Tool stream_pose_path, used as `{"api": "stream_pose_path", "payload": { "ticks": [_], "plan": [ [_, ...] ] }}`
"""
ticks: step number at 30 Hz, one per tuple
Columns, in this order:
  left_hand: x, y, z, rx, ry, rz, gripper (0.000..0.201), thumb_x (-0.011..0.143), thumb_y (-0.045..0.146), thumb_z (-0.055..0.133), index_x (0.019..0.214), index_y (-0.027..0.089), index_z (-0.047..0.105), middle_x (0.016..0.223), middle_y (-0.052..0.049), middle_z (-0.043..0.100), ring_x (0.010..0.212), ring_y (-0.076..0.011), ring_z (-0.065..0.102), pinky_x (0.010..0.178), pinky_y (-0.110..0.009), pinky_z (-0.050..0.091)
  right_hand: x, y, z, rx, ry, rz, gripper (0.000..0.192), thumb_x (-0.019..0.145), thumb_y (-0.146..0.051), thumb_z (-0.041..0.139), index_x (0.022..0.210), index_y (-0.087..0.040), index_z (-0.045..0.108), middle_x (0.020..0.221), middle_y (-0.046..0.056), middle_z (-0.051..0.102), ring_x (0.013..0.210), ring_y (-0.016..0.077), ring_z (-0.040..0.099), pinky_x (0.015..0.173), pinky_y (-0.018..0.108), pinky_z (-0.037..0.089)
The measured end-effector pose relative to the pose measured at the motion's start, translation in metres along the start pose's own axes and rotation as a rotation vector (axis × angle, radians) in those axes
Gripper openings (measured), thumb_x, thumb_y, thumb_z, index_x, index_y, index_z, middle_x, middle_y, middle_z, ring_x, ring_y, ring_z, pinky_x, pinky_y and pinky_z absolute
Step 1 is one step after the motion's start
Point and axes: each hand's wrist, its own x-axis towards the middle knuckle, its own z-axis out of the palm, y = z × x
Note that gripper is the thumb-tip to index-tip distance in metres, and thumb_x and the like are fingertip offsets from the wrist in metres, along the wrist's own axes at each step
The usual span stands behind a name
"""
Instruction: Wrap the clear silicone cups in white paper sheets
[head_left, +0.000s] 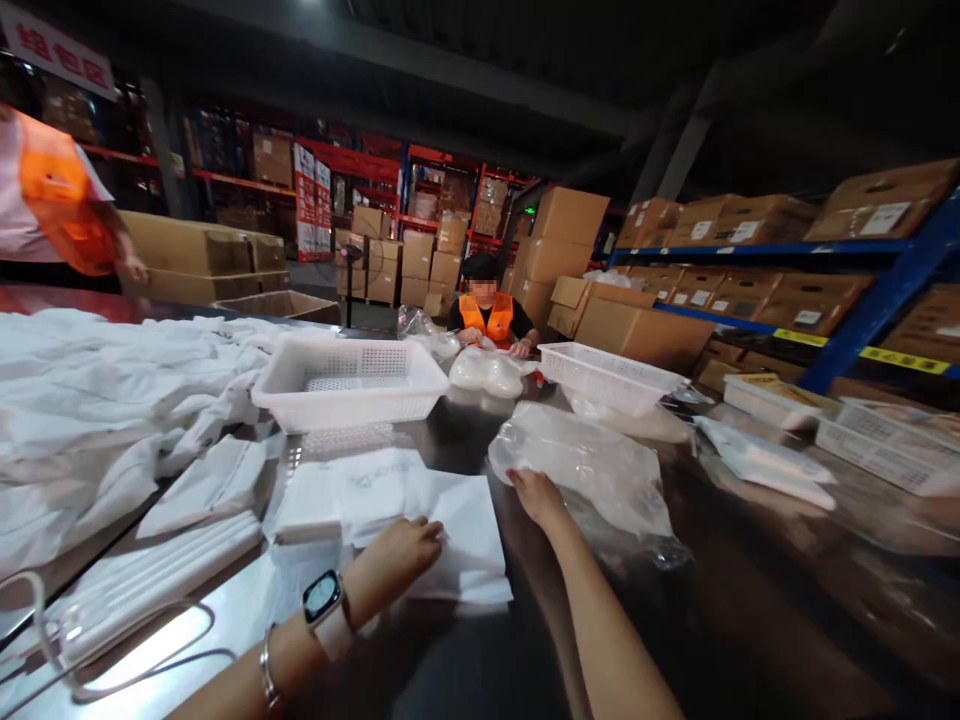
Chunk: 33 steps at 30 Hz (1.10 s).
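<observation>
On the table (480,660), two hands work beside a white basket (350,383).
Left hand (401,553) presses flat on folded white cloth (420,520); right hand (536,496) pinches a clear plastic bag (589,465).

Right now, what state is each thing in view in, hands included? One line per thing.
Left hand: flat, pressing on the folded white garment.
Right hand: touching the edge of the clear plastic bag.
Clear plastic bag: crumpled, lying flat on the table.
Near white basket: upright, looks empty.
Far white basket: upright, contents unclear.
White garment pile: unfolded, heaped.
Smartwatch: worn on the left wrist.
</observation>
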Motion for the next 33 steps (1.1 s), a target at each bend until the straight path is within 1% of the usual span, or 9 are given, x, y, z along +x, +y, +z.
{"api": "stream_pose_path", "payload": {
  "ticks": [3,8,15,18,22,25,28,31,33],
  "plan": [
    [0.000,0.001,-0.005,-0.009,-0.010,-0.025,0.033,0.087,0.002,0.038,0.098,0.014,0.067,0.118,-0.013,0.064,0.101,-0.0242,0.062,0.086,-0.038,0.054,-0.003,0.003,-0.004,-0.008,0.039,-0.058,0.027,0.093,-0.020,0.046,0.103,-0.016,0.071,0.095,0.012,0.074,0.091,0.0245,0.069,0.078,0.030,0.049],
    [0.000,0.004,-0.004,-0.067,0.039,-0.035,0.037,0.083,-0.002,0.035,0.094,0.013,0.067,0.134,-0.013,0.053,0.109,-0.0228,0.058,0.091,-0.036,0.052,-0.003,-0.002,-0.006,-0.004,0.236,-0.127,0.044,0.084,0.001,0.040,0.116,-0.014,0.066,0.122,0.010,0.066,0.114,0.0217,0.060,0.100,0.033,0.044],
    [0.004,0.002,0.009,-0.047,0.067,-0.014,0.035,0.084,0.000,0.033,0.094,0.012,0.065,0.113,-0.012,0.060,0.092,-0.0229,0.060,0.077,-0.036,0.055,-0.002,0.007,-0.004,0.035,0.443,-0.019,0.050,0.083,0.003,0.031,0.119,-0.010,0.063,0.128,0.014,0.061,0.116,0.0229,0.059,0.094,0.036,0.050],
    [0.005,0.001,0.014,-0.057,0.052,0.013,0.036,0.084,-0.001,0.034,0.098,0.012,0.064,0.112,-0.013,0.060,0.094,-0.0245,0.061,0.078,-0.038,0.055,0.002,0.012,0.003,0.044,0.423,-0.016,0.052,0.083,0.003,0.029,0.119,-0.012,0.064,0.127,0.011,0.062,0.119,0.0203,0.057,0.097,0.033,0.048],
    [0.006,-0.002,0.019,-0.094,0.035,0.013,0.037,0.081,-0.002,0.034,0.100,0.011,0.063,0.113,-0.014,0.061,0.096,-0.0243,0.061,0.083,-0.038,0.054,0.003,0.015,0.015,0.047,0.244,-0.074,0.049,0.071,0.007,0.041,0.100,-0.016,0.072,0.110,0.007,0.072,0.110,0.0190,0.063,0.094,0.027,0.048],
    [0.005,-0.004,0.020,-0.105,0.029,-0.011,0.036,0.081,-0.002,0.036,0.100,0.013,0.064,0.113,-0.013,0.061,0.096,-0.0228,0.061,0.085,-0.036,0.053,0.000,0.014,0.020,0.063,0.175,-0.091,0.052,0.065,0.005,0.050,0.108,-0.017,0.070,0.117,0.008,0.069,0.112,0.0219,0.061,0.095,0.029,0.047],
    [0.004,-0.004,0.018,-0.105,0.024,-0.021,0.034,0.084,0.000,0.037,0.100,0.013,0.064,0.113,-0.012,0.062,0.097,-0.0221,0.061,0.086,-0.034,0.052,0.002,0.005,0.020,0.105,0.194,-0.089,0.039,0.071,-0.005,0.057,0.104,-0.020,0.072,0.117,0.008,0.069,0.113,0.0240,0.060,0.096,0.032,0.044],
    [0.004,-0.002,0.015,-0.107,0.039,-0.029,0.031,0.086,0.003,0.038,0.101,0.013,0.064,0.116,-0.013,0.060,0.102,-0.0237,0.059,0.088,-0.035,0.051,0.006,-0.005,0.007,0.168,0.265,-0.010,0.019,0.076,-0.014,0.056,0.083,-0.015,0.073,0.091,0.012,0.073,0.092,0.0266,0.067,0.087,0.036,0.048],
    [0.004,-0.001,0.014,-0.114,0.066,-0.040,0.030,0.088,0.005,0.037,0.100,0.013,0.064,0.117,-0.014,0.059,0.102,-0.0238,0.058,0.088,-0.036,0.051,0.002,-0.011,-0.013,0.226,0.339,0.049,0.024,0.083,-0.021,0.049,0.078,-0.011,0.071,0.080,0.014,0.072,0.081,0.0266,0.068,0.080,0.037,0.050]
  ]
}}
